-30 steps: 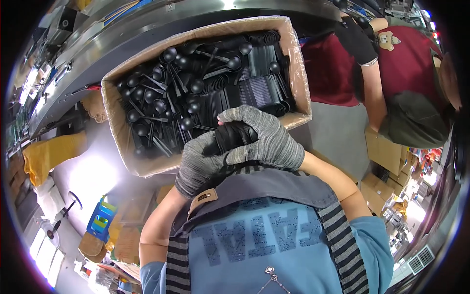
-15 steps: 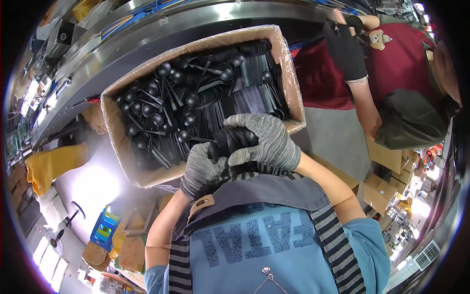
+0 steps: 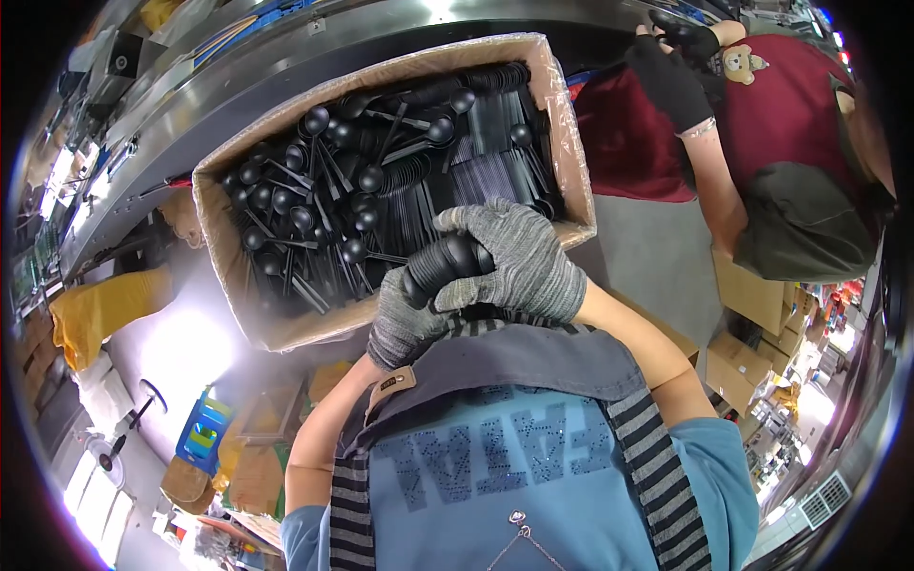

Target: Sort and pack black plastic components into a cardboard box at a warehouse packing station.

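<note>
Between my two grey-gloved hands is a stack of nested black spoons point(image 3: 447, 267), their round bowls packed together in a row. My left hand point(image 3: 405, 319) closes on the stack's left end. From the right, my right hand point(image 3: 524, 262) wraps round it, thumb below and fingers above. The handles are hidden by my hands and apron. Just beyond lies a large cardboard box point(image 3: 224, 252) lined with clear plastic film. Inside it, loose black spoons point(image 3: 371, 178) lie jumbled at the left, while neat rows of stacked spoons point(image 3: 486, 181) fill the middle and right.
A metal machine edge point(image 3: 381, 21) runs behind the box. At the right, a co-worker in a dark red top point(image 3: 795, 114) works with black-gloved hands point(image 3: 671, 81). Open cardboard cartons point(image 3: 738, 366) stand on the floor at the right; a blue plastic item point(image 3: 203, 433) is at the lower left.
The spoon stack has turned so its row of bowls shows more plainly, and my hands have shifted slightly around it. The co-worker's hands have moved closer together, near a dark object.
</note>
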Action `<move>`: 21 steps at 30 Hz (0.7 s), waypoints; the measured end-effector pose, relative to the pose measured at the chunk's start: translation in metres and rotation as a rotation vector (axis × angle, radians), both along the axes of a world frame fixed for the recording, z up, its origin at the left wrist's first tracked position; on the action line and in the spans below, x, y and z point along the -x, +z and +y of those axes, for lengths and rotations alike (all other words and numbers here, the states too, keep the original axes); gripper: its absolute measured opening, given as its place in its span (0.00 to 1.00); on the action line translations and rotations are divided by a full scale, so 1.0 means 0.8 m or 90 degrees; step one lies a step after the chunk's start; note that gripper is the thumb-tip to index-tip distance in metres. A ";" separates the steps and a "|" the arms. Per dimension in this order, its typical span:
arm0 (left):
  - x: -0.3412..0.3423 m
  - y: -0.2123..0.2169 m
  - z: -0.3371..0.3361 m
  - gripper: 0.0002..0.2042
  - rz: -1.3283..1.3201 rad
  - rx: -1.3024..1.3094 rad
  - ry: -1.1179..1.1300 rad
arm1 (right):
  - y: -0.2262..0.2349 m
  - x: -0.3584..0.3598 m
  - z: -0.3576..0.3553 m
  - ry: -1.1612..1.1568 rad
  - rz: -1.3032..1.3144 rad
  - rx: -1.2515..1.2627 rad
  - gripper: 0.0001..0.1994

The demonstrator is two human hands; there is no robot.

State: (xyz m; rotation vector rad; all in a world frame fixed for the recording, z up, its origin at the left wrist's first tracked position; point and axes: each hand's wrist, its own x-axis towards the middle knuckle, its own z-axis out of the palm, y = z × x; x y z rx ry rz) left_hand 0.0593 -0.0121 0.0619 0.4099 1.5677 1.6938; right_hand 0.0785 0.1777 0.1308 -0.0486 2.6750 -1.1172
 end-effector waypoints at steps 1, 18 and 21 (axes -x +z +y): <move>0.000 0.000 -0.001 0.23 -0.010 0.018 0.009 | 0.003 0.002 0.001 0.000 -0.003 0.002 0.38; 0.011 0.037 0.017 0.20 -0.242 -0.037 -0.059 | -0.028 -0.019 0.004 -0.011 -0.005 0.309 0.40; 0.010 0.029 0.024 0.19 -0.173 -0.003 -0.075 | -0.032 -0.016 0.018 0.060 0.047 0.244 0.43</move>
